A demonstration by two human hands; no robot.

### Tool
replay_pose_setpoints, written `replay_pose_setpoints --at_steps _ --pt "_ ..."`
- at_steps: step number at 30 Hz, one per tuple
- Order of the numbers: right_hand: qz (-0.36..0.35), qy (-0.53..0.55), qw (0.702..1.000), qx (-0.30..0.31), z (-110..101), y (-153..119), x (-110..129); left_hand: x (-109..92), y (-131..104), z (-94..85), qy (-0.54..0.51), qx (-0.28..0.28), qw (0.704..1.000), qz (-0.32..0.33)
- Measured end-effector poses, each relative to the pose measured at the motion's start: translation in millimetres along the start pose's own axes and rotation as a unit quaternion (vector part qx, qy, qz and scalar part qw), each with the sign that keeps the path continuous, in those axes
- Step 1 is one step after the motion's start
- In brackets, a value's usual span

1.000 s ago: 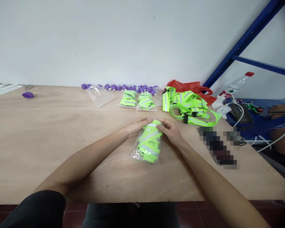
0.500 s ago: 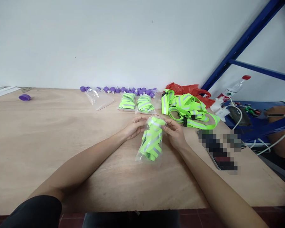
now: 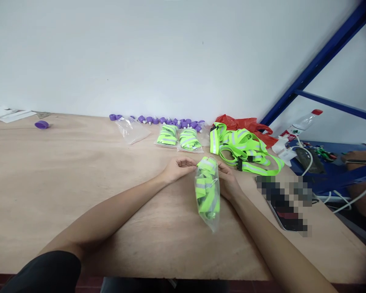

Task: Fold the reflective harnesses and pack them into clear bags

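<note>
A clear plastic bag stuffed with a neon-yellow reflective strap hangs between my hands, its far end raised and its pointed corner toward me. My left hand pinches the bag's far edge from the left. On the other side my right hand grips the same end, its fingers partly hidden behind the bag. Beyond them lie two flat bags of folded straps, the left bag and the right bag. A pile of loose reflective straps with black buckles sits to their right.
Purple caps line the wall, with one purple cap at far left. An empty plastic bag and a red bag lie behind. At right are a phone, a bottle, a blue frame and another person's arm.
The filled bag has swung to the right, turning its lower corner rightward and toward me. My left hand has shifted slightly right along with it. The view has tilted up a little.
</note>
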State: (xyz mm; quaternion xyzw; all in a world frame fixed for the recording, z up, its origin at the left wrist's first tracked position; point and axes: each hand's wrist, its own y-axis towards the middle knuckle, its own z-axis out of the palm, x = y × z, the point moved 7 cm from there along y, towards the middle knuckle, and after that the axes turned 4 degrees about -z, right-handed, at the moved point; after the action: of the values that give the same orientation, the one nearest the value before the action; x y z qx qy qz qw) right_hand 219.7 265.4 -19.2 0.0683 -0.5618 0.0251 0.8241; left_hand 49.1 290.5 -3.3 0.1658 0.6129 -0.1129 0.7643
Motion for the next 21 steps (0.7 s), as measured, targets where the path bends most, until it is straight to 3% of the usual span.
replay_pose_setpoints --at_steps 6,11,21 --pt "0.022 -0.001 1.000 -0.004 -1 -1 -4 -11 -9 3.4 0.095 -0.079 0.990 0.074" --pt "0.018 -0.045 0.999 0.001 -1 -2 -4 -16 -11 8.9 0.110 -0.062 0.986 0.109" --pt "0.012 -0.054 0.998 0.007 5 -2 1 -8 -8 7.1 0.100 -0.063 0.991 0.069"
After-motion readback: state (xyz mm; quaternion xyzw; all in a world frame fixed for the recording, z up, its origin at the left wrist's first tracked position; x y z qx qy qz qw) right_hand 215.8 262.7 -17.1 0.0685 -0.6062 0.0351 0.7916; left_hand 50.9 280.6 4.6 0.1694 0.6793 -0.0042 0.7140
